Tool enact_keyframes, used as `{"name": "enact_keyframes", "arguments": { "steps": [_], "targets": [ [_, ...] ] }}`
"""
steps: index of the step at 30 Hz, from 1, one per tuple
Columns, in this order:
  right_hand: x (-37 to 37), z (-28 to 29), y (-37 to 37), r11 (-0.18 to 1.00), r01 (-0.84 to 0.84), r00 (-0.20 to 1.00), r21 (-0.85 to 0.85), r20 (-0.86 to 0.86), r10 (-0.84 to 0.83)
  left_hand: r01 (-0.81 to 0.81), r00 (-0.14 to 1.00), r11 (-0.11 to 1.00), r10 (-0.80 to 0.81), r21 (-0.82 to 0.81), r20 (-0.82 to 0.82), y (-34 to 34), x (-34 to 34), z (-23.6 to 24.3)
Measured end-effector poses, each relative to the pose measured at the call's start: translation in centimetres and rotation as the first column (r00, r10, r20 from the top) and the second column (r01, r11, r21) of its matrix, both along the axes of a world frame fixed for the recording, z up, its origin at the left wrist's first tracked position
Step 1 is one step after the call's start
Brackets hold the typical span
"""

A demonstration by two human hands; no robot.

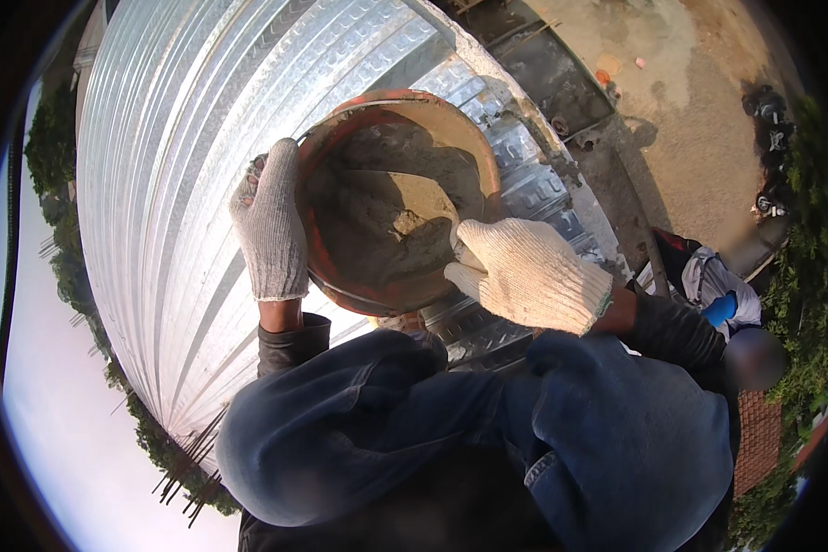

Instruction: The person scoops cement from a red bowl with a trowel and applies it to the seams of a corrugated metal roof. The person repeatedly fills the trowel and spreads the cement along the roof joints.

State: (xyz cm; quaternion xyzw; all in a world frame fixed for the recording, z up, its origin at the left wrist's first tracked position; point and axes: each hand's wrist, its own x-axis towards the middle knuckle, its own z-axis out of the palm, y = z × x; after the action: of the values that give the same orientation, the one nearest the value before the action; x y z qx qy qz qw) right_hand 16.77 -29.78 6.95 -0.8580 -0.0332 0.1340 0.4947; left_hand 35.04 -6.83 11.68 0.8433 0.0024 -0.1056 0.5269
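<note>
A round reddish bucket with wet grey mortar inside sits tilted in front of my knees. My left hand, in a grey knit glove, grips its left rim, with the thumb lying up along the side. In a pale knit glove, my right hand is closed at the bucket's right rim. It holds what looks like a trowel, whose mortar-smeared blade reaches into the bucket. The trowel's handle is hidden inside my right glove.
Ribbed metal decking spreads left and ahead, ending at a concrete edge with a drop to the ground on the right. A person in light clothing is below at right. Rebar ends stick out at lower left.
</note>
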Motion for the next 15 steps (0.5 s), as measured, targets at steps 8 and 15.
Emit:
{"name": "enact_keyframes", "arguments": {
  "steps": [8, 15],
  "targets": [
    [-2.2, 0.0, 1.4, 0.931, -0.137, 0.94, 0.337, -0.253, 0.23, -0.04, 0.998, 0.997, 0.044, -0.066, 0.054, -0.4, -0.7, -1.0],
    [-3.0, 0.8, -0.5, 0.947, -0.129, 0.962, 0.295, -0.194, 0.192, 0.037, 0.995, 0.999, -0.036, -0.01, 0.091, -1.5, -0.6, -0.8]
  ]
}}
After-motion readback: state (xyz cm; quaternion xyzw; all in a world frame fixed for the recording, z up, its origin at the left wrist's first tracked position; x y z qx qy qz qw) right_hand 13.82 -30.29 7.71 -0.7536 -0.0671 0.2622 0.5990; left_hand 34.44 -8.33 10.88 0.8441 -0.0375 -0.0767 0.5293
